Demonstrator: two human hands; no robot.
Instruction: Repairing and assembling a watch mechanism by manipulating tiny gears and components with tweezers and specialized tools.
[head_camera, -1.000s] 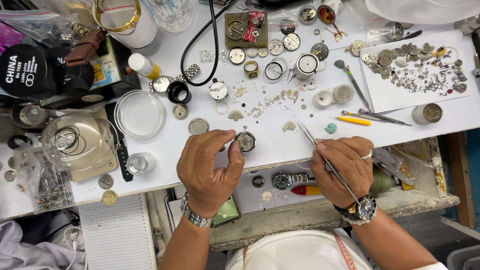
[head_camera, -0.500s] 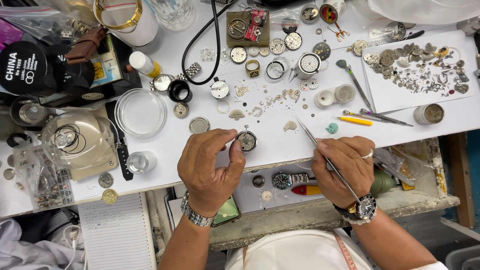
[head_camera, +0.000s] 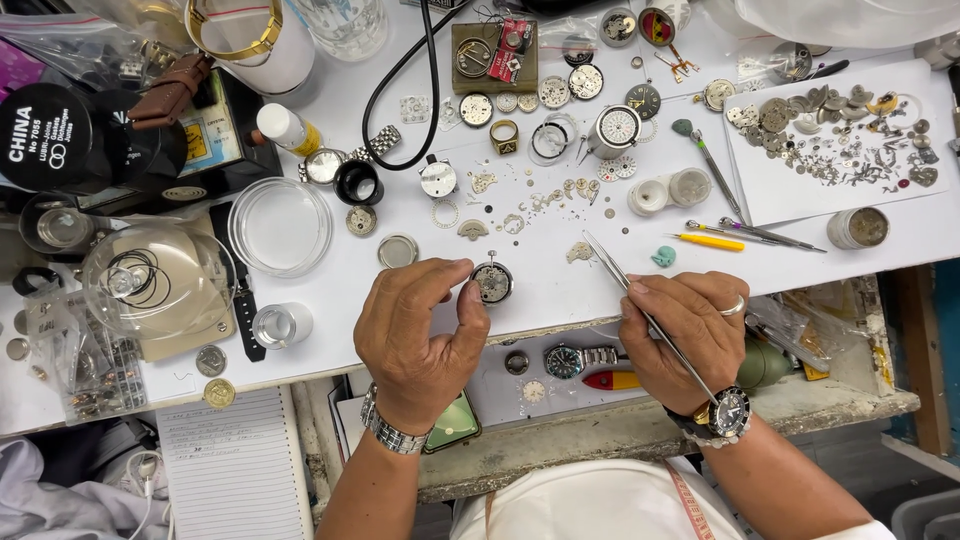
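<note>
— Left grip (head_camera: 420, 335) first: what are you holding?

— Thumb and forefinger are pinched on a small round watch movement (head_camera: 491, 282), near the front edge of the bench (head_camera: 330, 330), about midway along it. Whether it rests on the white surface or sits just above it, I cannot tell.

— And your right grip (head_camera: 685, 330)?

— Closed around a pair of slim metal tweezers (head_camera: 620, 275). Their tips point up and left, ending just right of the movement, apart from it, beside a small loose plate (head_camera: 579, 252).

— What lies around you?

— Tiny gears and wheels (head_camera: 545, 195) are scattered behind the movement. A yellow-handled tool (head_camera: 708, 241) lies to the right of the tweezers, and a white sheet heaped with parts (head_camera: 840, 140) sits at the back right corner. A clear round dish (head_camera: 280, 225) stands to the left. On the lower shelf between my wrists lies a wristwatch with a metal band (head_camera: 578, 358).
</note>
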